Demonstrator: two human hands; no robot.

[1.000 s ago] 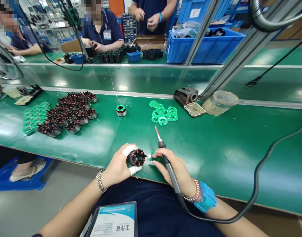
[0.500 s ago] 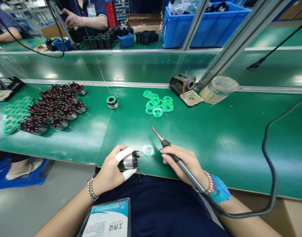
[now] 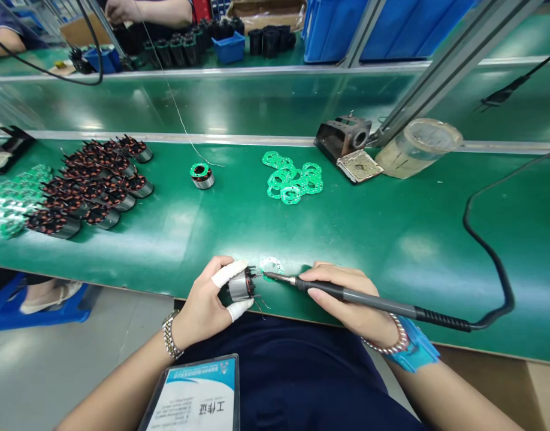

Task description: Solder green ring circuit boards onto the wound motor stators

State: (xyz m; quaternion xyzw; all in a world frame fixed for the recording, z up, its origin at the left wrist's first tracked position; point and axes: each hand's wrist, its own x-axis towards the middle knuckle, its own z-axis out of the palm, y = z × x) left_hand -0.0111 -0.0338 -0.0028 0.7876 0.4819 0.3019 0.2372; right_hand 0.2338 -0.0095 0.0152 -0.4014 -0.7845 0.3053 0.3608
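My left hand point(image 3: 212, 299), with white covers on thumb and finger, grips a motor stator point(image 3: 240, 286) on its side near the table's front edge. Its prongs and thin wire ends point right. In my right hand point(image 3: 347, 293) is a soldering iron point(image 3: 378, 300), held almost level, its tip at a wire end of the stator. Behind that tip a green ring-shaped circuit board point(image 3: 271, 262) lies on the table, partly covered by the iron. Farther back stands another stator point(image 3: 202, 176) topped with a green board, a thin solder wire point(image 3: 180, 120) hanging down beside it.
Many stators point(image 3: 95, 185) crowd the left, beside a heap of green boards point(image 3: 21, 197). More ring boards point(image 3: 295, 176) lie mid-table. An iron stand point(image 3: 344, 136), a small sponge tray point(image 3: 359, 166) and a plastic tub point(image 3: 419, 148) stand back right. The iron's cord point(image 3: 490, 251) loops at right.
My right hand has swung the soldering iron's tip down and left to the stator's wire end, its handle now nearly level. My left hand still holds the stator. The view has tilted slightly down.
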